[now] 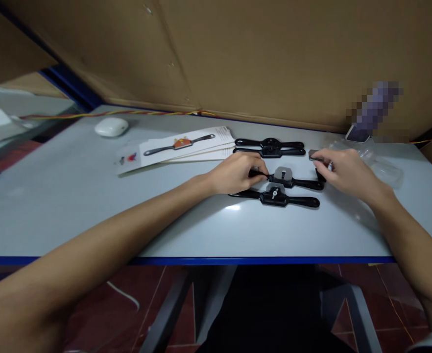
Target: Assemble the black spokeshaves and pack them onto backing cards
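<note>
Spokeshave (287,179) on table (91,206), middle of three, left handle pinched in left hand (238,174), small blade (314,155) gripped in right hand (344,169) just beside; best kept flat and steady while aligning blade squarely.

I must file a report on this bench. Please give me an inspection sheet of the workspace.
Surface: pale table, blue edge.
Job's things: four black spokeshaves; left hand grips the handle of the middle spokeshave.
Clutter: printed cards, white puck, clear plastic bags.
Grippers: right hand pinches a small grey metal piece.
Cables: red-yellow twisted cable along the back edge.
Surroundings: cardboard wall, reddish floor.
</note>
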{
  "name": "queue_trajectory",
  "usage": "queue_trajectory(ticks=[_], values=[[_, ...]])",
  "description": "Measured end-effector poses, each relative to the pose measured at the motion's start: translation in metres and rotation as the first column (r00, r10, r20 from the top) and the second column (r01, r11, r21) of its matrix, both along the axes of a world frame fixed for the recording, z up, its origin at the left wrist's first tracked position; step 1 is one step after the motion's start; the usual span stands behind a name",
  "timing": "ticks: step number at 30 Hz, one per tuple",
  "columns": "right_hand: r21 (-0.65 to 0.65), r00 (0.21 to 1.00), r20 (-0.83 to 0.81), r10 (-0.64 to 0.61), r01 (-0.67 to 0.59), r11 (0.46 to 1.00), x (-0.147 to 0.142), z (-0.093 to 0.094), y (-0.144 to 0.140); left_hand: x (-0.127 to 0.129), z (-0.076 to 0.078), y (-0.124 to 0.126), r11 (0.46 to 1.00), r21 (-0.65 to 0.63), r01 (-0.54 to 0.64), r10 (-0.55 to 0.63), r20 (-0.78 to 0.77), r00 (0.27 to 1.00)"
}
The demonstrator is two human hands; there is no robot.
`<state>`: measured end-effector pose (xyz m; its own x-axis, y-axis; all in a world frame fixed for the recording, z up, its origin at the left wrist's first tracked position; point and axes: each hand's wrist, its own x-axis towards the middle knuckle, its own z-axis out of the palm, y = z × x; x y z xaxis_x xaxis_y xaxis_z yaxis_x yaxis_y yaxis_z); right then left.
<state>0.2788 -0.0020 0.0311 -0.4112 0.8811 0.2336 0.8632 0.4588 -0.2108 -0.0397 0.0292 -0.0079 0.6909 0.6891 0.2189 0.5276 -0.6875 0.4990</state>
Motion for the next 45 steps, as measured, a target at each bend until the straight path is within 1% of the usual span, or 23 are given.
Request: queue_trajectory(ticks=[2,4,5,8,11,16,19,22,24,29,34,38,45], values=[[-0.131,0.994,0.099,-0.046,0.059,0.990,0.011,0.007,0.001,0.000,-0.001,0.001,1.000,-0.004,0.005,-0.005,0.002,1.000],[-0.211,0.982,0.175,-0.074,0.110,0.971,0.020,0.011,0.003,0.000,-0.003,0.002,1.000,-0.022,0.014,-0.014,0.024,1.000],[-0.231,0.977,0.201,-0.078,0.124,0.965,0.024,0.011,0.004,0.000,-0.004,0.003,0.999,-0.041,0.014,-0.012,0.040,0.999],[-0.234,0.972,0.226,-0.058,0.112,0.966,0.033,0.007,0.009,0.001,-0.010,0.005,0.991,-0.130,-0.001,0.013,0.088,0.996],[-0.230,0.981,0.195,-0.021,0.066,0.971,0.037,0.001,0.014,0.001,-0.012,0.007,0.980,-0.201,-0.008,0.030,0.106,0.994],[-0.274,0.988,0.150,-0.036,0.076,0.959,0.036,-0.002,0.017,0.000,-0.010,0.007,0.973,-0.228,0.021,-0.001,0.091,0.996],[-0.234,0.990,0.140,-0.019,0.052,0.971,0.036,-0.005,0.018,0.000,-0.009,0.006,0.975,-0.221,0.028,-0.011,0.077,0.997],[-0.180,0.990,0.134,0.033,-0.009,0.984,0.038,-0.008,0.019,0.001,-0.008,0.006,0.977,-0.211,0.027,-0.013,0.068,0.998],[-0.169,0.988,0.143,0.057,-0.033,0.985,0.039,-0.008,0.018,0.002,-0.008,0.005,0.978,-0.208,0.018,-0.004,0.066,0.998],[-0.183,0.982,0.178,0.060,-0.026,0.983,0.035,-0.006,0.014,0.005,-0.007,0.006,0.976,-0.218,-0.016,0.028,0.052,0.998],[-0.183,0.986,0.160,0.050,-0.020,0.983,0.032,-0.008,0.016,0.006,-0.010,0.008,0.972,-0.236,-0.016,0.031,0.062,0.998],[-0.144,0.985,0.157,0.073,-0.051,0.988,0.035,-0.012,0.019,0.004,-0.010,0.009,0.965,-0.261,0.012,0.014,0.098,0.995],[-0.053,0.991,0.132,0.037,-0.030,0.998,0.026,-0.012,0.015,0.001,-0.013,0.011,0.951,-0.307,0.034,0.010,0.140,0.990]])
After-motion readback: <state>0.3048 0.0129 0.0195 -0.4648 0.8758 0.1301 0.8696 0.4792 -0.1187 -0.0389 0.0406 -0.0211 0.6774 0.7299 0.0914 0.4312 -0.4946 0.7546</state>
